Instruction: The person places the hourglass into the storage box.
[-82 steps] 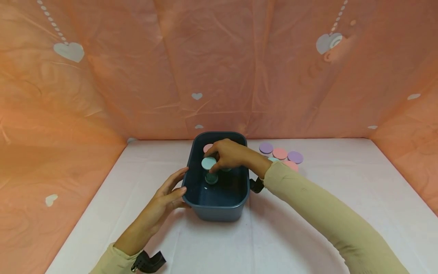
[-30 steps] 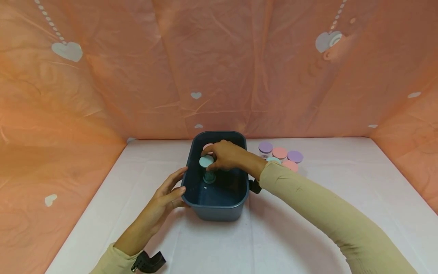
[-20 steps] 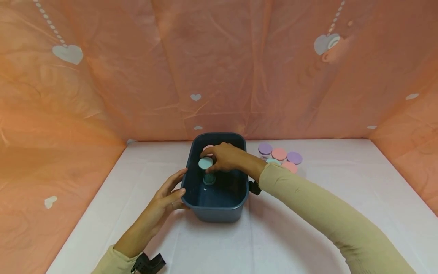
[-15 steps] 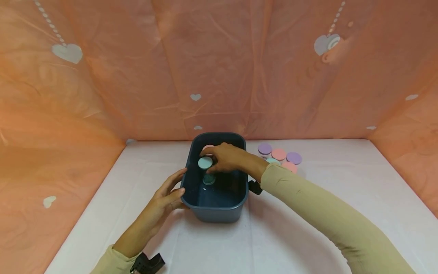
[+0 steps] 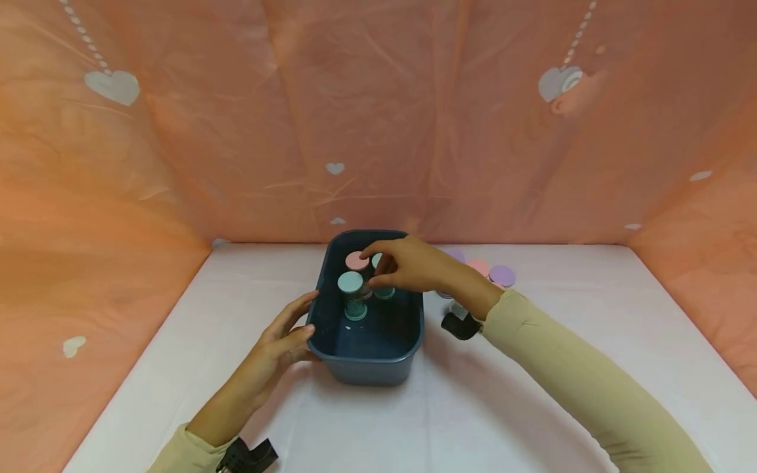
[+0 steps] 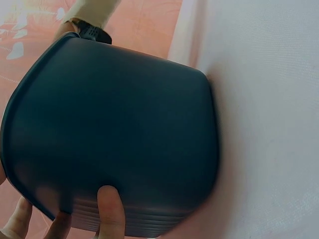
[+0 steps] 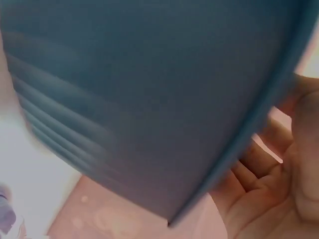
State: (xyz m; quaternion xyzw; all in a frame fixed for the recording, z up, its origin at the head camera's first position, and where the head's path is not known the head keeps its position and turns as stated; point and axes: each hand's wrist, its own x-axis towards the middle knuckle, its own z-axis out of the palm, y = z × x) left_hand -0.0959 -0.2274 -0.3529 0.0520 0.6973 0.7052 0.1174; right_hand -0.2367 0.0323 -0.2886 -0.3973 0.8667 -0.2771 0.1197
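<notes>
Two bare hands at one dark blue bin, standing on white cloth between them. Left hand is on the bin's outer left side, fingers spread and only lightly bent, thumb at the rim; it touches the wall, no wrap-around grip. Left wrist view: one fingertip flat against the ribbed outside.

Right hand reaches over the bin's right side, fingers bent, clear gap between index and thumb, has hold of nothing. Jars are inside the bin: pink-lidded jar just beside the right index tip; front teal-lidded jar left of the right thumb, upright; rear teal-lidded jar partly hidden behind the right fingers, contact with them can't be told.

More jars on the cloth past the right wrist, partly covered by it: purple lid, pink lid, others too hidden to count. Beige sleeves, black wrist device under the right wrist, another at the left. Orange sheet with pale hearts beyond both hands.
</notes>
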